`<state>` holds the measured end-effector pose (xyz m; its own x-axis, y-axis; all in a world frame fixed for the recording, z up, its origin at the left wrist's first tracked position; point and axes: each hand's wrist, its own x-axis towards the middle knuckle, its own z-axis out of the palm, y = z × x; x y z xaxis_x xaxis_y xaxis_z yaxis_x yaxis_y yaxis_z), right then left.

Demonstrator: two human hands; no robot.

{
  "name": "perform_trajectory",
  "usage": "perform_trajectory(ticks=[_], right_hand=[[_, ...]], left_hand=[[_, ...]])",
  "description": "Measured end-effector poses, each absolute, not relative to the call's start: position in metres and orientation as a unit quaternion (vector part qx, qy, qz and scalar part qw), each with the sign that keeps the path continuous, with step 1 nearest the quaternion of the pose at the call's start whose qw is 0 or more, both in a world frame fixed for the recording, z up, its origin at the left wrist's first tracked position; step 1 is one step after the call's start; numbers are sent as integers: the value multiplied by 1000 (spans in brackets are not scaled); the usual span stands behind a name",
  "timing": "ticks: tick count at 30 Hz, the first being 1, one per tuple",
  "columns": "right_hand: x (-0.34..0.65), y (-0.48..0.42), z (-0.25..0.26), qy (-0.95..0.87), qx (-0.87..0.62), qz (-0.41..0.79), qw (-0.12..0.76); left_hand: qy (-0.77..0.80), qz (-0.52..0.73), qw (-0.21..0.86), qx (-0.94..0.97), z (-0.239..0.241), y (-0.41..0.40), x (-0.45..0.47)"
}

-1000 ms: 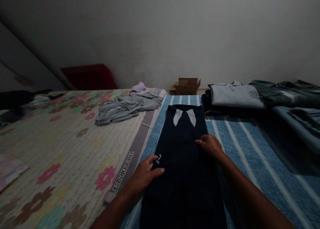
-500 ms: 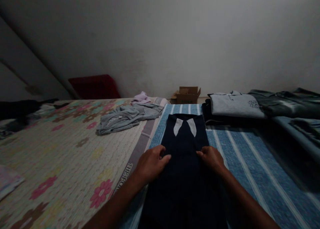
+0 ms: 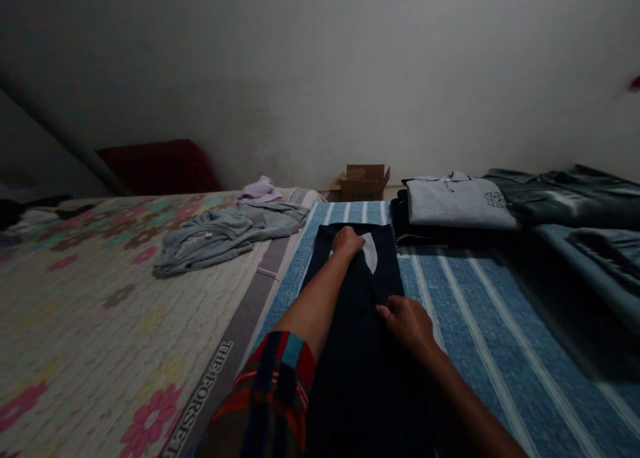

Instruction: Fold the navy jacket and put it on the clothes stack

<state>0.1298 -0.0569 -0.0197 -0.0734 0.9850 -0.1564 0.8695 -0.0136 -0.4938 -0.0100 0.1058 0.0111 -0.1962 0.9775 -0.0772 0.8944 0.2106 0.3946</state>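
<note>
A long, narrow dark navy garment, which looks like a pair of trousers, lies lengthwise before me, with pale patches near its far end. My left hand reaches to that far end. Its fingers are closed on the cloth and cover most of the left pale patch; the right patch shows beside it. Nearer to me, my right hand pinches the garment close to its right side. Under the garment is a blue striped cover.
A crumpled grey garment and a lilac cloth lie left on a flowered cover. At right are a folded light grey top and dark folded clothes. An open cardboard box stands by the wall.
My left hand has moved forward from the garment's left side to its far end and closed there. My right hand stays near the right side. The view has shifted slightly right.
</note>
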Motion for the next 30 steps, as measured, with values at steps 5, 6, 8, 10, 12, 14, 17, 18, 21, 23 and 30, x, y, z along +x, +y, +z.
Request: perform_trajectory(ticks=[5,6,8,10,12,14,17,18,21,23,30], right_hand=[[127,-59,-18,-698,-675,210,115],[126,-59,-18,-699,-674,211,113],[126,-58,-17,-700,-673,211,114],[127,-57,-17,-700,-672,213,116],[130,-55,-17,-701,-665,230,122],[134,-53,-17,-700,-647,275,127],[142,-49,-17,-687,-615,366,125],[144,-48,-17,-681,-607,390,124],[148,-47,-19,-666,-599,425,132],[148,-46,-21,-665,-602,419,135],[144,-46,-21,-700,-615,345,110]], left_hand=[[754,162,116,626,-1,113,-13],[751,170,104,629,-3,113,-14],[747,183,85,634,-6,111,-16],[744,190,75,637,-9,109,-18],[741,191,71,640,-12,108,-18],[739,186,69,644,-14,108,-19],[737,168,63,652,-10,107,-17],[737,161,59,654,-6,105,-16],[727,143,30,671,12,88,-12],[696,132,12,705,25,64,-8],[545,18,2,838,14,-26,-5]])
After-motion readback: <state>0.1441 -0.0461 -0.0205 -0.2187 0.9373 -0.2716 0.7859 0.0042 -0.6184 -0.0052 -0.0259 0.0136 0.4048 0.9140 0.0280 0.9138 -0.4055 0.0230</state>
